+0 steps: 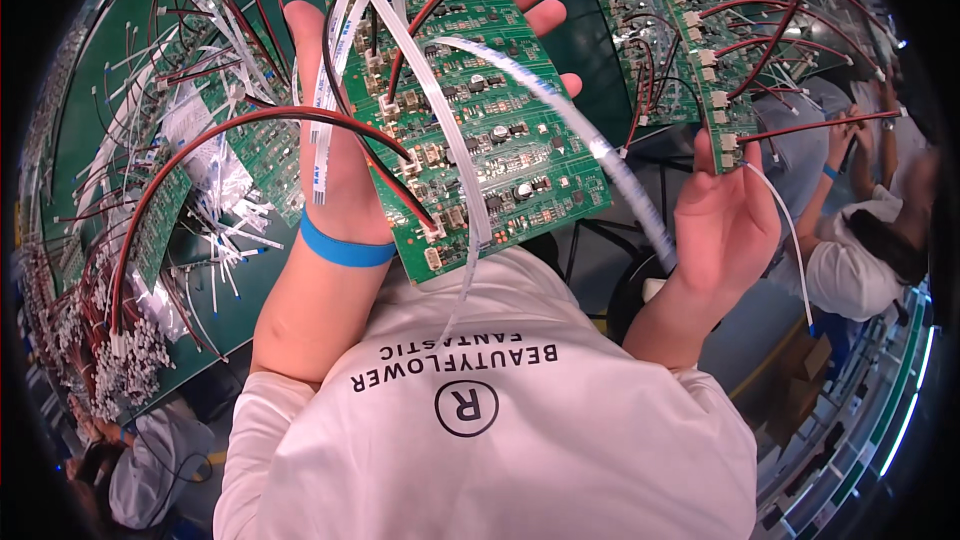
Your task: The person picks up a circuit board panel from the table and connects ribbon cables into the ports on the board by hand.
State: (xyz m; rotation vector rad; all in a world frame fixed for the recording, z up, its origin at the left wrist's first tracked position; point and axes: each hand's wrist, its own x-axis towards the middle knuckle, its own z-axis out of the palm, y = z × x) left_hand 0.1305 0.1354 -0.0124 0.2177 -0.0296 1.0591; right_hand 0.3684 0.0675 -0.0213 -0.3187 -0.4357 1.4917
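My left hand [347, 185], with a blue band at the wrist, is closed around a green circuit board panel [560, 165]. Its thumb lies along the left edge and fingertips show past the right edge. White flat ribbon cables [455, 130] and a red-and-black wire pair [245, 115] hang from this panel's connectors. To the right, my right hand [722, 225] grips the near end of a second circuit board panel [735, 125], seen tilted almost edge-on. Red and black wires stick out from its row of white connectors. The right fingers are partly hidden behind that panel.
A green work table [225, 325] at the left carries more boards with wires and a heap of wire bundles with white connectors [125, 370]. Further boards [640, 70] lie at the back right. Other people sit at the far right [860, 260] and lower left [150, 470].
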